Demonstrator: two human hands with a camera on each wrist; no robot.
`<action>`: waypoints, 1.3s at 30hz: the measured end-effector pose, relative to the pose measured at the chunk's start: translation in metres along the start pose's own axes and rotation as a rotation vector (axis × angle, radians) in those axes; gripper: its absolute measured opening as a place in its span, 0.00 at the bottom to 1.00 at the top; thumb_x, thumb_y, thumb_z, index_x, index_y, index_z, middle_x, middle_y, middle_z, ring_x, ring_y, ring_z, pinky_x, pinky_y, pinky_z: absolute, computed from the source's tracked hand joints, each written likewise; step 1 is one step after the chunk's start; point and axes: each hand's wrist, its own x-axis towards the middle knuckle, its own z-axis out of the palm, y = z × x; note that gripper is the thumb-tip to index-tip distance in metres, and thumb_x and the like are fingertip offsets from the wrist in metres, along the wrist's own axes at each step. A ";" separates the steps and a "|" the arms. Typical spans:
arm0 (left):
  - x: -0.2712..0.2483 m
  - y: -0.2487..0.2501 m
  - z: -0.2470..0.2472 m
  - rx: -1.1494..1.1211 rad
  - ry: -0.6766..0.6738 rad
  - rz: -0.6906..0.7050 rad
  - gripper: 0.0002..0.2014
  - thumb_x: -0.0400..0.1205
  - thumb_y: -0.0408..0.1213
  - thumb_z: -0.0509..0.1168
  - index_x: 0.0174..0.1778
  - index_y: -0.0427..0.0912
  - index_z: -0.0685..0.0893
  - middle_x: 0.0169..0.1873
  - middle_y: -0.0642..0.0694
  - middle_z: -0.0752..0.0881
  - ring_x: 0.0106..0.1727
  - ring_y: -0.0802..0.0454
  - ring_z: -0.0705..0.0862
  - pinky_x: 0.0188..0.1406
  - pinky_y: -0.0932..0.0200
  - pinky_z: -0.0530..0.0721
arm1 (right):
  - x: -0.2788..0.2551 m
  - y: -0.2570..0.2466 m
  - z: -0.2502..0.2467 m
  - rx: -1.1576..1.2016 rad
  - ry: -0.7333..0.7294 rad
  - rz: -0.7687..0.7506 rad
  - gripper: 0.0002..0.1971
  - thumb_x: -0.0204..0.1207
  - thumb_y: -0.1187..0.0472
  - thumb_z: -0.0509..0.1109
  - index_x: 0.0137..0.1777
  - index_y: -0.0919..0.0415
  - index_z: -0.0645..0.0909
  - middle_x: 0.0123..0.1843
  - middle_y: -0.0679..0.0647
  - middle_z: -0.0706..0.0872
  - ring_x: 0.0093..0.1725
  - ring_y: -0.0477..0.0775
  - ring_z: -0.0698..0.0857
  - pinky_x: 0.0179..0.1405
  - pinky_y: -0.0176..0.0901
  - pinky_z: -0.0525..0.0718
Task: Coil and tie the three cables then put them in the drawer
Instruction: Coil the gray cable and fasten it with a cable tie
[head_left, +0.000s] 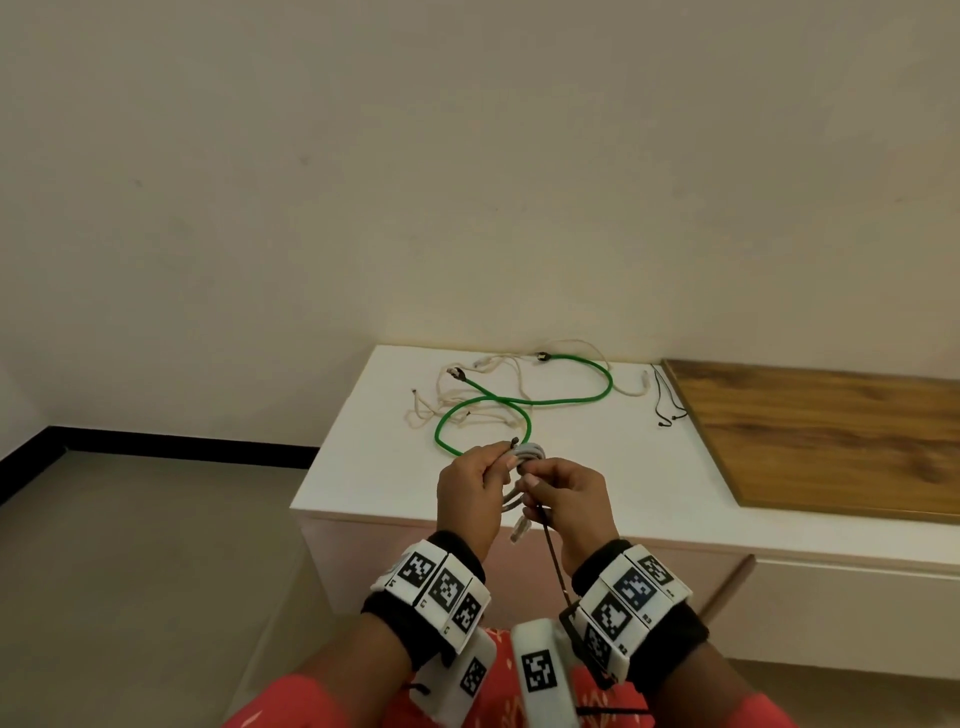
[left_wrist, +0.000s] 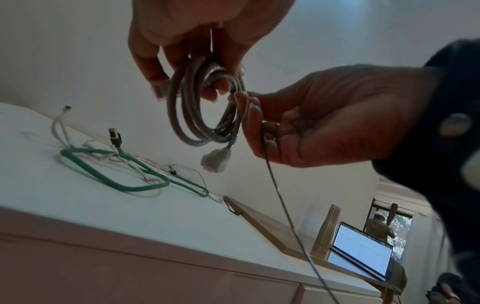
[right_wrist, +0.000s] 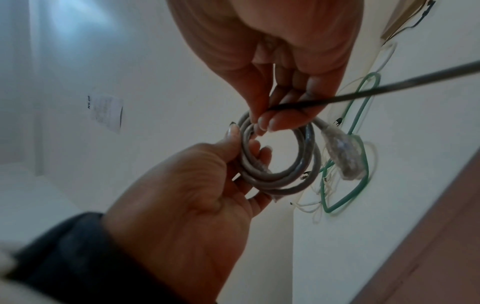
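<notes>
A grey cable (head_left: 530, 452), wound into a small coil (left_wrist: 187, 115), hangs in the air over the front edge of the white cabinet (head_left: 363, 478). My left hand (head_left: 498, 457) grips one side of the coil (right_wrist: 285, 176), with fingers through the loop. My right hand (head_left: 527, 480) pinches a thin dark tie (head_left: 553, 551) against the coil's other side. The tie (right_wrist: 376, 90) runs taut back toward my right wrist. One wrapped plug (left_wrist: 215, 162) dangles below the coil. A green cable (head_left: 519, 400) and a cream cable (head_left: 467, 384) lie loose and tangled on the cabinet top.
Two more thin dark ties (head_left: 665, 400) lie beside a wooden board (head_left: 831, 436) on the cabinet's right part. Drawer fronts (head_left: 841, 613) sit below the top, with a gap between them. In the left wrist view, a laptop (left_wrist: 363, 253) and a metal bottle (left_wrist: 327, 232) stand further right.
</notes>
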 end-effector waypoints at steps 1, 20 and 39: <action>0.000 0.000 -0.001 -0.013 -0.004 -0.008 0.12 0.81 0.31 0.62 0.57 0.39 0.86 0.34 0.49 0.81 0.34 0.63 0.78 0.36 0.71 0.75 | 0.000 0.000 0.000 -0.002 -0.014 -0.006 0.12 0.75 0.77 0.62 0.37 0.63 0.81 0.31 0.59 0.81 0.28 0.49 0.77 0.28 0.33 0.80; 0.022 -0.012 -0.009 -0.181 0.016 -0.191 0.10 0.81 0.29 0.61 0.38 0.34 0.86 0.21 0.46 0.77 0.23 0.59 0.76 0.32 0.60 0.74 | -0.022 -0.025 -0.036 -0.662 -0.344 -0.856 0.09 0.69 0.54 0.69 0.41 0.56 0.89 0.41 0.35 0.80 0.44 0.32 0.81 0.43 0.23 0.76; 0.008 0.010 -0.004 -0.216 -0.125 -0.103 0.09 0.81 0.28 0.61 0.43 0.36 0.87 0.23 0.48 0.78 0.25 0.60 0.77 0.29 0.70 0.75 | -0.027 -0.043 -0.039 -0.226 -0.204 -0.096 0.09 0.75 0.70 0.64 0.36 0.76 0.80 0.10 0.51 0.72 0.11 0.47 0.69 0.16 0.34 0.67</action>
